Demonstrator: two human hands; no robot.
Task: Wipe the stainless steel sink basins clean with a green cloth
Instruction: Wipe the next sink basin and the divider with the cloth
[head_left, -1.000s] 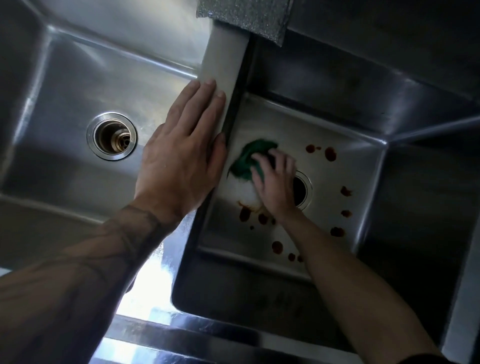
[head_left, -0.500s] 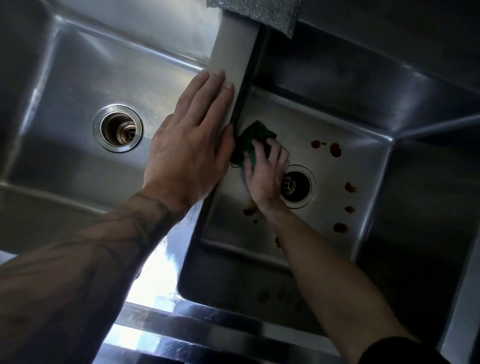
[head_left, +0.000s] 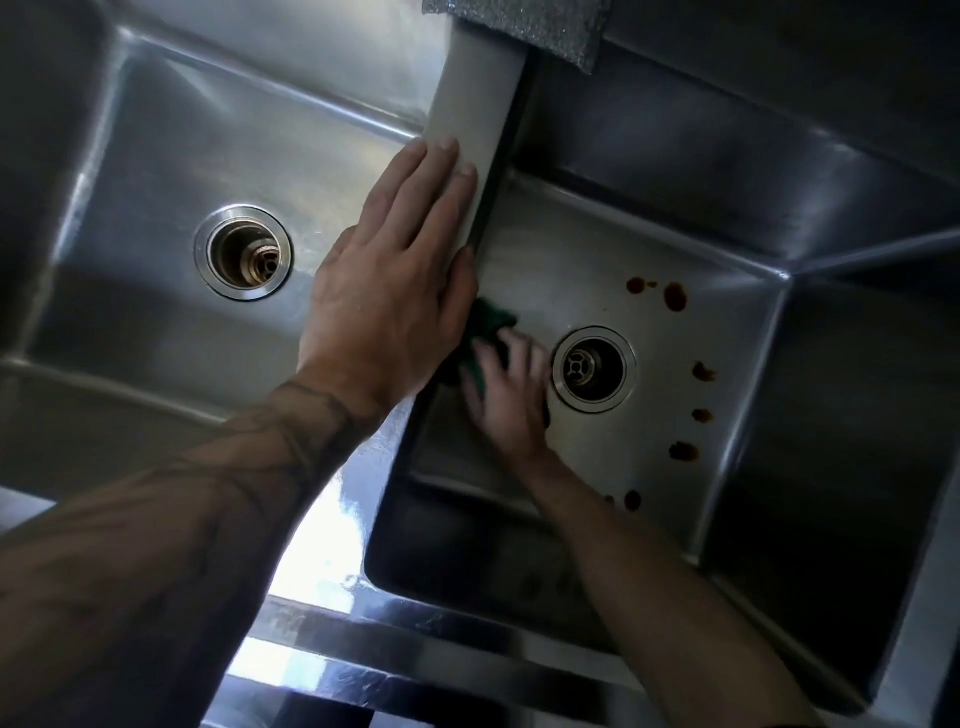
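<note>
I look down into a double stainless steel sink. My right hand (head_left: 511, 400) presses a green cloth (head_left: 491, 322) onto the floor of the right basin (head_left: 597, 260), just left of its drain (head_left: 592, 370). Most of the cloth is hidden under the hand and behind my left hand. My left hand (head_left: 395, 280) lies flat, fingers together, on the divider (head_left: 475, 98) between the basins. Several red-brown stains (head_left: 675, 297) dot the right basin's floor, to the right of the drain and near its front edge. The left basin (head_left: 156, 171) shows no stains.
The left basin has an open drain (head_left: 244, 253). A grey scouring pad (head_left: 524, 26) hangs over the far end of the divider. The sink's bright front rim (head_left: 332, 649) runs along the bottom of the view.
My right hand has dragged the cloth towards the front-left of the right basin, against the divider wall. The stains left of the drain have gone. My left hand stayed on the divider.
</note>
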